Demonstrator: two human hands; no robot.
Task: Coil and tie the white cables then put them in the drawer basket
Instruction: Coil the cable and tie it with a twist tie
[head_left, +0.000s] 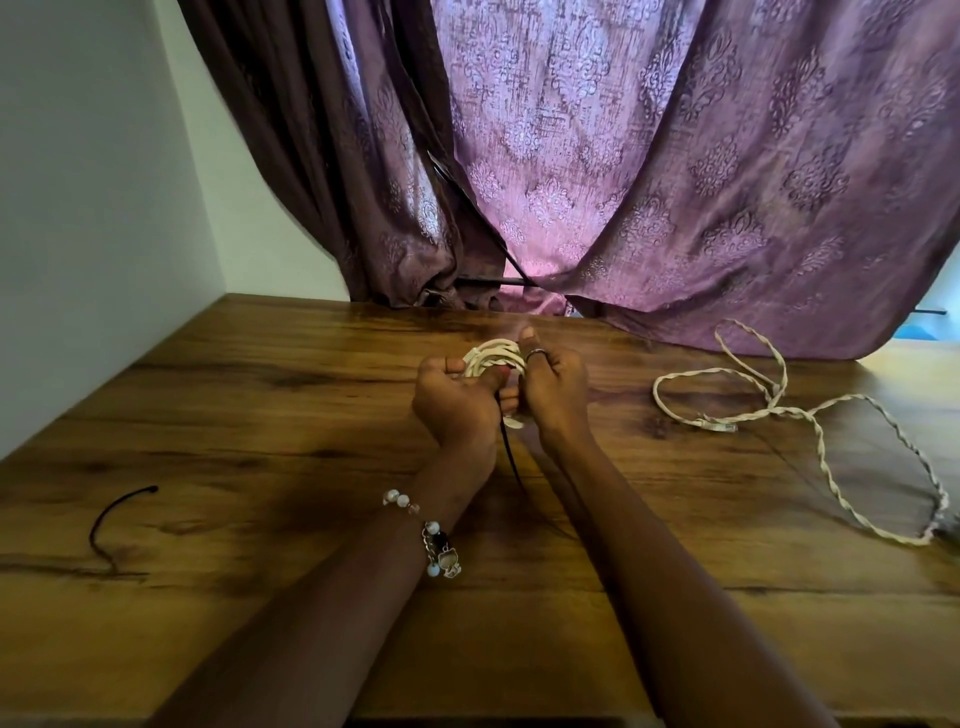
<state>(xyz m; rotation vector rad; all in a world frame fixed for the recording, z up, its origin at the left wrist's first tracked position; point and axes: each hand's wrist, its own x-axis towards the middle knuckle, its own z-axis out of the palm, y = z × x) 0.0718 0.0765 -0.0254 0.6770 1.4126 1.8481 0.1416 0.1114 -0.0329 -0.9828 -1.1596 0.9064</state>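
A coiled white cable (496, 356) is held up just above the wooden table (260, 415), between both hands. My left hand (454, 405) grips the coil's left side with curled fingers. My right hand (553, 387) grips its right side, thumb up over the loops. A thin black tie (511, 457) hangs down from between the hands toward the table. A second white twisted cable (821, 431) lies uncoiled in loose loops on the table at the right. The drawer basket is not in view.
Another black tie (111, 512) lies curved on the table at the left. A purple patterned curtain (649, 182) hangs behind the table and drapes onto its far edge. A white wall (93, 208) borders the left side.
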